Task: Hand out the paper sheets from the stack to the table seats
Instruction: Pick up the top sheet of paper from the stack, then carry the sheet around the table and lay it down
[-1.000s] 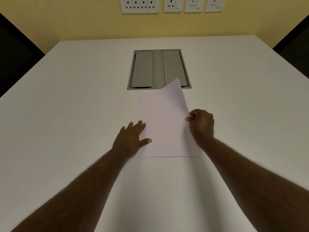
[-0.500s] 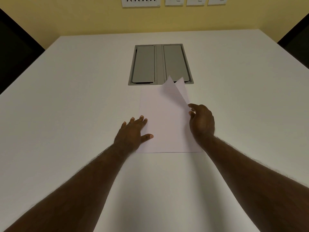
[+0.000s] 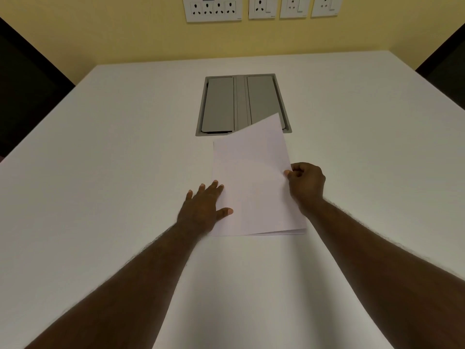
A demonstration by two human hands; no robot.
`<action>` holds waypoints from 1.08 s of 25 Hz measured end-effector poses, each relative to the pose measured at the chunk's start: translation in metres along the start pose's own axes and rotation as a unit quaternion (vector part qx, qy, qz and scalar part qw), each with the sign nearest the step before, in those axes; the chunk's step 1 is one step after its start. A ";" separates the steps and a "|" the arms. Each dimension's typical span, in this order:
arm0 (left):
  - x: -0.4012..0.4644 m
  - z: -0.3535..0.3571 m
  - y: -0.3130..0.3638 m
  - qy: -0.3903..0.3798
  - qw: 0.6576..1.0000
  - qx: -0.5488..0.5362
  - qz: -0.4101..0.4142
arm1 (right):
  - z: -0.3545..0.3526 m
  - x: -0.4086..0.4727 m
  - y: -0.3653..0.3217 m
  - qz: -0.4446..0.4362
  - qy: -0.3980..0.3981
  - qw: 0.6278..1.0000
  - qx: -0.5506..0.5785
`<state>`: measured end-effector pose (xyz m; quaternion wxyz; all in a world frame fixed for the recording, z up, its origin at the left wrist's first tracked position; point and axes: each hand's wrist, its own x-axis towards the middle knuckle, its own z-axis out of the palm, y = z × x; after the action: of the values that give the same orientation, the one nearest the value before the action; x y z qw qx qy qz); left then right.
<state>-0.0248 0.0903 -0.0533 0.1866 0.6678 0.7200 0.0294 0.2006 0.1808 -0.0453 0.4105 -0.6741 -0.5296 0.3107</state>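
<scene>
Here the stack of paper sheets (image 3: 226,227) lies flat near the middle of the white desk (image 3: 100,172), just short of the grey hatch panel (image 3: 241,104) set into the desk top. The left hand (image 3: 205,210) rests palm down on the left part of the stack, fingers spread wide and flat, thumb stretched out across the paper, gripping nothing. The right hand (image 3: 305,183) is curled at the right edge of the pile, thumb and fingers pinched closed on the top sheet (image 3: 254,172). That sheet is lifted along its right side and turned a little, so its far corner overlaps the near edge of the hatch panel, while its left part stays down on the pile. At the near right corner of the stack a thin gap shows between the raised sheet and the papers beneath. On the yellow wall beyond the far edge of the desk sits a row of socket plates (image 3: 212,8).
</scene>
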 end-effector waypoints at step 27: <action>-0.251 -0.238 0.133 0.291 0.788 -0.536 0.078 | -0.276 -0.211 -0.215 -0.051 0.008 0.957 0.286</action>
<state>0.0376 -0.0899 0.2640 0.2938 0.4742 0.5539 0.6180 0.2863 -0.0639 0.2706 0.6062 -0.5028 -0.4489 0.4222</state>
